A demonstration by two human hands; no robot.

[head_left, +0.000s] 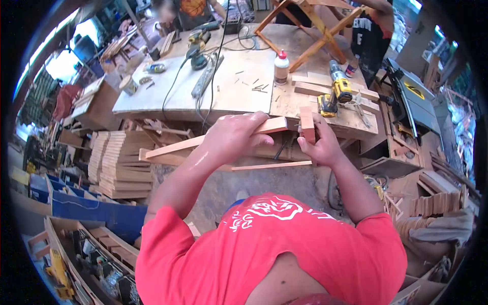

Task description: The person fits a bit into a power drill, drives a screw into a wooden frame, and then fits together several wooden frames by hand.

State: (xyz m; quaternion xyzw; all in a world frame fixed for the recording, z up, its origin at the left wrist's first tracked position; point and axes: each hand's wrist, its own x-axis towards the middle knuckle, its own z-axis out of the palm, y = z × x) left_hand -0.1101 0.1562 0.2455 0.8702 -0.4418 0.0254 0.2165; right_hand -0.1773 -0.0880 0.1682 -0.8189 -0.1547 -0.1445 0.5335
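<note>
My left hand (236, 133) is closed over a long wooden strip (178, 147), its thumb below and its fingers on top. The strip slants down to the left past my forearm, and its near end points at my right hand. My right hand (324, 142) grips a wooden piece (307, 122) held end up, a small gap away from the strip's end. Part of that piece is hidden by my fingers. Below both hands lies a thin wooden strip (272, 165). Beyond my right hand, a yellow cordless drill (340, 87) stands on the workbench (356, 121).
On the bench are a white glue bottle (281, 68), a sander (197, 60), a power strip (207, 79) with cables, and several small sticks (260, 87). Two people work behind it, near a wooden folding frame (317, 51). Stacked wood pieces (119, 165) stand at left.
</note>
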